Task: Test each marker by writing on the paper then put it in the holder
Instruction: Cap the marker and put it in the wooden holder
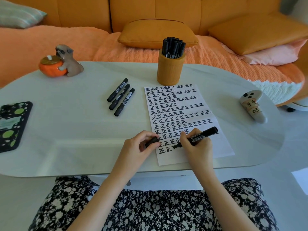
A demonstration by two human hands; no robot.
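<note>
The table (pixel 75 130) bore the paper (pixel 221 147); the holder (pixel 170 70) stood at its far edge; three spare markers (pixel 119 96) lay to its left; the right hand (pixel 198 147) gripped a marker (pixel 203 135), tip on the bottom row; the left hand (pixel 140 145) pinched a cap (pixel 152 141).

Marker (pixel 200 136) tip on paper (pixel 221 147); 3 markers (pixel 119 96) left (capped); holder (pixel 170 70) behind.

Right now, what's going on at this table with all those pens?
A person is testing black markers. Their right hand holds an uncapped marker with its tip on the paper, adding to rows of written characters, while the left hand pinches the cap. Three capped markers lie on the table left of the paper, apparently waiting. The wooden holder behind the paper already holds a bunch of markers.
</note>
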